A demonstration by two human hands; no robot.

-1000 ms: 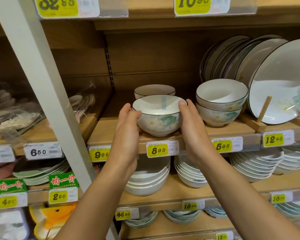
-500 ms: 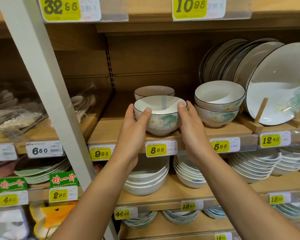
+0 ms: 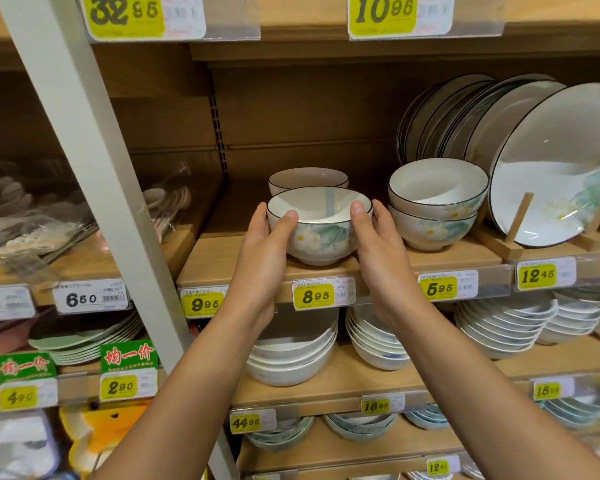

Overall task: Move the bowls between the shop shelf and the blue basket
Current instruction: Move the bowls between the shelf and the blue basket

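So the person's got the flowered bowl (image 3: 321,233) sandwiched between both palms. The left hand (image 3: 260,265) is cupped on one side wall and the right hand (image 3: 385,258) on the other, each thumb hooked over the dark rim, so both are clamped on it. The bowl sits between the hands near the front edge of the shelf (image 3: 229,258). I honestly can't tell if its foot is touching the wood or a hair above it.

My read on handling: it's glazed ceramic, so stiff, smooth and a bit slick, and it'll chip if it knocks anything. Probably has some heft for its size, though nothing two hands can't manage. Palms on the sides with thumbs over the rim looks like a sensible hold to me (I'd maybe slide the fingers under the foot once it's off the shelf).

What I'd watch is the neighbours. The second bowl (image 3: 307,176) is just past the fingertips, close behind the held one. The stack of two bowls (image 3: 437,202) is just outside the right hand's knuckles, and the leaning plates (image 3: 551,168) are further out that way. Coming straight back toward the wrists seems the safest way out. No blue basket in sight from here.
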